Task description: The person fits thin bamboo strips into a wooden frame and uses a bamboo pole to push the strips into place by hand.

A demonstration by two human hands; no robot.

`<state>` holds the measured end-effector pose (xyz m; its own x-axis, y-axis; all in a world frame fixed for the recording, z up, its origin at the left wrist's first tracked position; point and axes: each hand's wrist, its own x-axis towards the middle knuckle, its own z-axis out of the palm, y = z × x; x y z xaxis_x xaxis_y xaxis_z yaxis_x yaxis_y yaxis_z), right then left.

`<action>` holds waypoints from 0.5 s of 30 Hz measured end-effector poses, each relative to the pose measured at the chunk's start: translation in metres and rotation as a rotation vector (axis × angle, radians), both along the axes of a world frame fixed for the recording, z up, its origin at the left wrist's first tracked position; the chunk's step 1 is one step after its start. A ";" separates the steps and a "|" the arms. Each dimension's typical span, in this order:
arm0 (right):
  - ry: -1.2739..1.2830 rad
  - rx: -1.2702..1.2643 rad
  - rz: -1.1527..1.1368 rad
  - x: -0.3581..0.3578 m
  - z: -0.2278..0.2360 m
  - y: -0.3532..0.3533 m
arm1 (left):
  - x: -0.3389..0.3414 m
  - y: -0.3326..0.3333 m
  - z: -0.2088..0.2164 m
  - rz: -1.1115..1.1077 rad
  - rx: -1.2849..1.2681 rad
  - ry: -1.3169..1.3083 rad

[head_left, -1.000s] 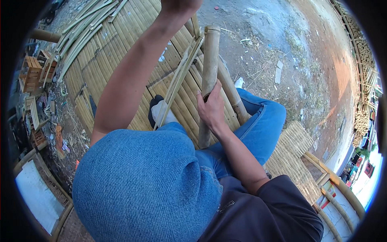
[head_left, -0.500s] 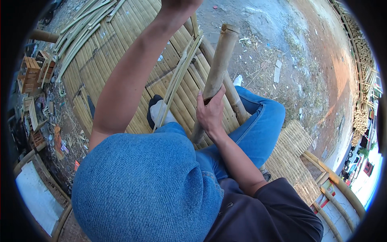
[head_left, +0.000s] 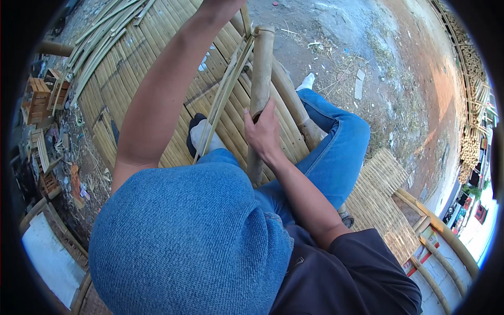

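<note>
Your right hand (head_left: 264, 132) grips a thick bamboo piece (head_left: 261, 68) near mid-length, above the slatted platform (head_left: 163, 60). Split strips (head_left: 107, 39) are heaped on the platform's far left part. Your left hand (head_left: 230, 5) is largely out of frame; its state cannot be determined.

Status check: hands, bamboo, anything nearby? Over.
Right hand gripping thick tan cylindrical bamboo pole. Left hand mostly out of frame. Long thin yellowish bamboo strips close beside pole.
</note>
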<state>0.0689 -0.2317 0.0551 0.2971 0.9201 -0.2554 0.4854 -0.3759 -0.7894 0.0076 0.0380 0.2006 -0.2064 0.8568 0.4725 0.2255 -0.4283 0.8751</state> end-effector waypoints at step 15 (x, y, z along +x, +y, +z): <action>0.057 0.072 -0.129 0.005 0.011 -0.006 | 0.000 0.007 0.000 0.043 0.050 -0.005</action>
